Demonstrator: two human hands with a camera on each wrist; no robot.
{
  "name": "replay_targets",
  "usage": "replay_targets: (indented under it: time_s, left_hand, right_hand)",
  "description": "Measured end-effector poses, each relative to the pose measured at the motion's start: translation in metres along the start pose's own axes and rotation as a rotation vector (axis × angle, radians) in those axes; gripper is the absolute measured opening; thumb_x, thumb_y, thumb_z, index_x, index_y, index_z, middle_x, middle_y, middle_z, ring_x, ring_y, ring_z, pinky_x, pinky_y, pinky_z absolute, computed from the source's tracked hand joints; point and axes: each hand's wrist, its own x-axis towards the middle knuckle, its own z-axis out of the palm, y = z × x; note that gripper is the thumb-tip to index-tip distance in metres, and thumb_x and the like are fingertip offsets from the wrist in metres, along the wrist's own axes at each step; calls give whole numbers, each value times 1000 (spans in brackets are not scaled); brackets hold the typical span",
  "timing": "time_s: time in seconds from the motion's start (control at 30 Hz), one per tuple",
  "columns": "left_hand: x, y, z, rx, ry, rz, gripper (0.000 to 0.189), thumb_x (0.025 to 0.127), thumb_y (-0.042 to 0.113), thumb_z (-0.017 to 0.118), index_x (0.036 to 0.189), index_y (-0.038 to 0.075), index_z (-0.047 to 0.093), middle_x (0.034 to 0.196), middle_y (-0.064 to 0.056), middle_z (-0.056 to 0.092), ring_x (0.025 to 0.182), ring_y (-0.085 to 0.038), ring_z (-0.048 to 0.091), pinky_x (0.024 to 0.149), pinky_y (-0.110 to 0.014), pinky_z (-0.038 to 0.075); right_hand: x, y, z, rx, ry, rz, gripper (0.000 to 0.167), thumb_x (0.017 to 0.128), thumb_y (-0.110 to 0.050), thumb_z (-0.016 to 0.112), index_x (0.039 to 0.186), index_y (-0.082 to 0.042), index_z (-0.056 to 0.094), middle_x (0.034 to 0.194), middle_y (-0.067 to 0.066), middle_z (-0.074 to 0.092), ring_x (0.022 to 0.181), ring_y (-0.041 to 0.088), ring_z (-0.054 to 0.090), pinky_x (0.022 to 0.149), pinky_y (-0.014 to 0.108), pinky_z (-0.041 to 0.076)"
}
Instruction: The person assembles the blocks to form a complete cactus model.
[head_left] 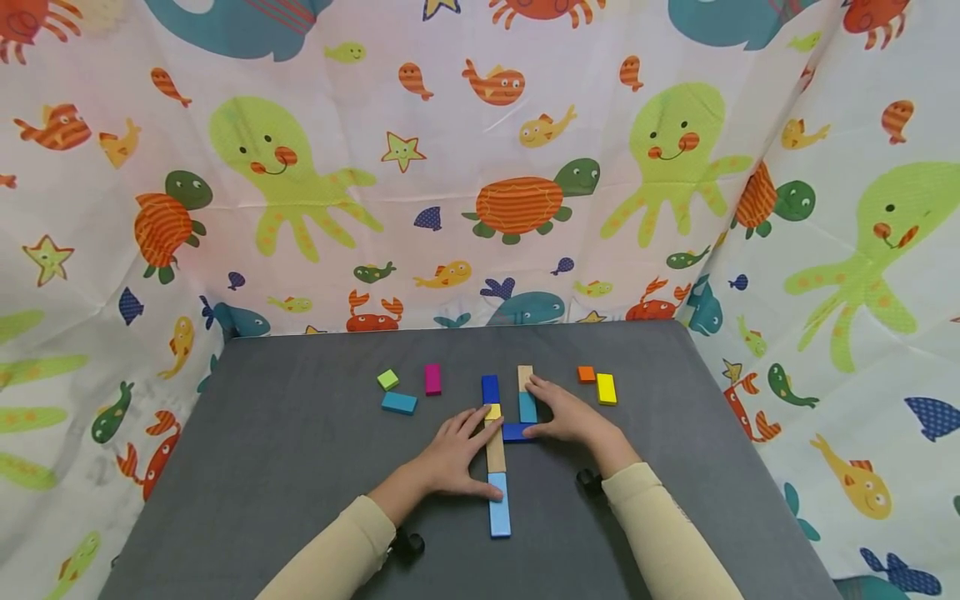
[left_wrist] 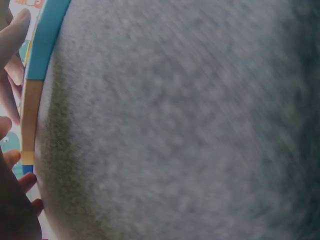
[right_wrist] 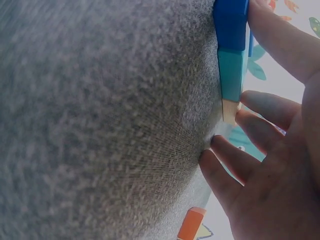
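Note:
Several flat wooden blocks form a column on the grey table: a light blue block (head_left: 499, 518), a natural wood block (head_left: 496, 458), a small yellow block (head_left: 493, 411) and a dark blue block (head_left: 490, 388). My left hand (head_left: 450, 458) lies along its left side, thumb touching the light blue block and fingers spread by the yellow one. A blue block (head_left: 516, 432) lies crosswise, joining a teal block (head_left: 528, 408) topped by a wood block (head_left: 524, 376). My right hand (head_left: 573, 419) touches this group, its thumb at the crosswise block and fingertips near the wood end (right_wrist: 230, 111).
Loose blocks lie farther back: green (head_left: 387, 380), blue (head_left: 399, 404) and magenta (head_left: 432, 379) at left, orange (head_left: 586, 375) and yellow (head_left: 606, 389) at right. A printed sea-animal curtain (head_left: 450, 183) hangs behind and beside the grey table (head_left: 300, 467).

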Motion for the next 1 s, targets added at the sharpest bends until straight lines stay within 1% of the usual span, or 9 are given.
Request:
replay_targets:
  time_s: [0.17,0.23,0.37,0.47,0.63,0.83,1.0]
  left_hand:
    - [-1,-2,2,8,-16,8,119,80,85,65,171,21,23,178,-11,11,159,-42,20,124,-70,20]
    - [-1,-2,1,7,-20,3,119,79,86,65,171,22,24,178,-11,10,159,-42,20,124,-69,20]
    - [-1,-1,0,7,-23,-14,119,78,85,68,171,23,25,179,-10,11,159,-40,20,124,-69,20]
    - [-1,-1,1,-9,-23,-22,118,78,81,71,171,25,25,179,-8,10,160,-40,18,125,-68,20]
    - [0,-2,3,-47,-18,-29,118,77,80,73,171,27,25,179,-5,8,161,-39,15,126,-67,18]
    - [1,-1,2,-69,-15,-42,119,76,80,76,170,27,27,179,-4,8,162,-39,15,126,-67,16]
    - [1,3,-1,-85,-35,-61,120,74,80,77,170,27,27,180,-3,7,162,-37,14,127,-66,15]
  right_hand:
    - [1,1,0,-7,5,-9,95,91,-43,85,166,-11,36,176,10,24,160,38,26,126,60,26]
    - [1,1,0,-10,8,-15,95,90,-42,85,166,-10,37,176,11,25,159,39,28,126,60,27]
    - [0,-1,-3,13,11,-17,94,91,-43,85,165,-10,38,175,13,25,159,40,29,125,61,28]
    - [-3,-3,-8,44,22,-8,92,92,-44,83,166,-13,38,176,12,25,159,40,30,124,63,28]
    - [-10,-4,-16,59,69,-27,90,92,-43,83,165,-13,40,174,12,31,157,41,34,122,64,32]
    - [-19,0,-27,65,164,-35,85,92,-37,84,162,-10,45,168,18,39,153,44,39,118,65,37]
    - [-27,8,-36,55,195,-47,84,91,-39,84,160,-7,47,167,22,40,152,47,39,117,66,38]
